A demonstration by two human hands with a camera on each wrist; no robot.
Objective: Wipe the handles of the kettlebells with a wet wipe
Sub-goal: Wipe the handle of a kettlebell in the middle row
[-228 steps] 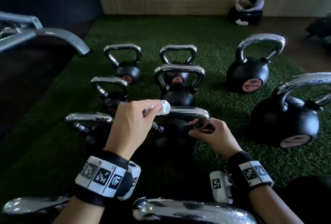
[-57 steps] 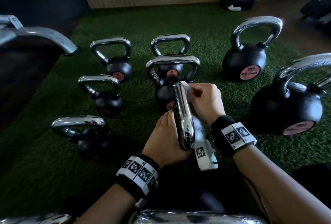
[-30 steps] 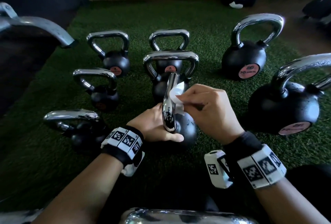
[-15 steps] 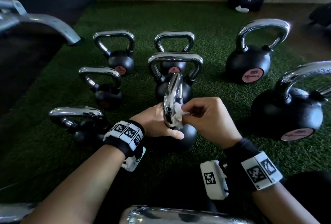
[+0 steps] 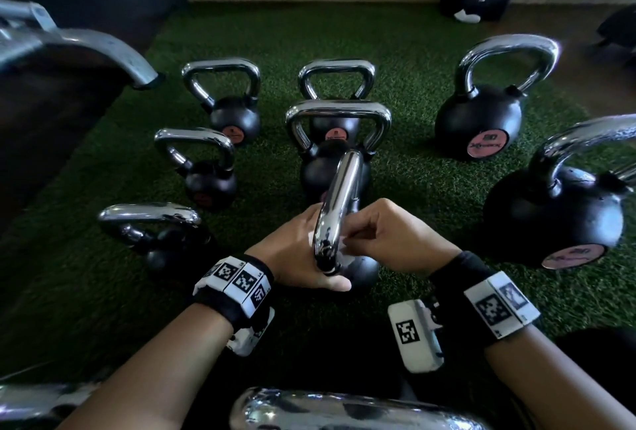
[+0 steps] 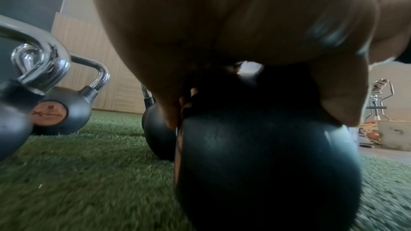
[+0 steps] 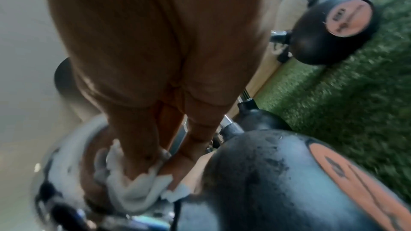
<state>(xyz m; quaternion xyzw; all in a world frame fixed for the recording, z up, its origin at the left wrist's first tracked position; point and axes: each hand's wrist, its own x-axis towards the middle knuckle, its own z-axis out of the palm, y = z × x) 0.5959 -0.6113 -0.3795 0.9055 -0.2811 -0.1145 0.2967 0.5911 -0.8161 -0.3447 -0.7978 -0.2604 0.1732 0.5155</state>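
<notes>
While the left hand (image 5: 296, 254) cups the black ball of the near kettlebell (image 5: 359, 274) from its left side, thumb lying across the front of the ball and fingers wrapped out of sight behind it, the right hand (image 5: 389, 240) pinches a white wet wipe (image 7: 133, 187) against the lower end of that kettlebell's chrome handle (image 5: 339, 202). The handle runs edge-on to the head camera, rising away from the person between the two hands, so the wipe sits on its right flank, just above where the chrome meets the ball; only a small white scrap of it shows below the right fingertips there. From the right wrist view the wipe is bunched under the thumb and the curled fingers, pressed to the metal, with the ball and its orange label directly beside the grip. The left wrist view shows the palm close over the top of the ball, gripping it, the kettlebell standing on the green turf (image 5: 413, 61). Other kettlebells stand around: a middle kettlebell (image 5: 339, 140) directly behind the held one, three smaller ones in a column at the left (image 5: 206, 168), and two larger ones well apart at the right (image 5: 481, 119). Another chrome handle (image 5: 344, 409) fills the bottom edge of the head view, nearest the person.
</notes>
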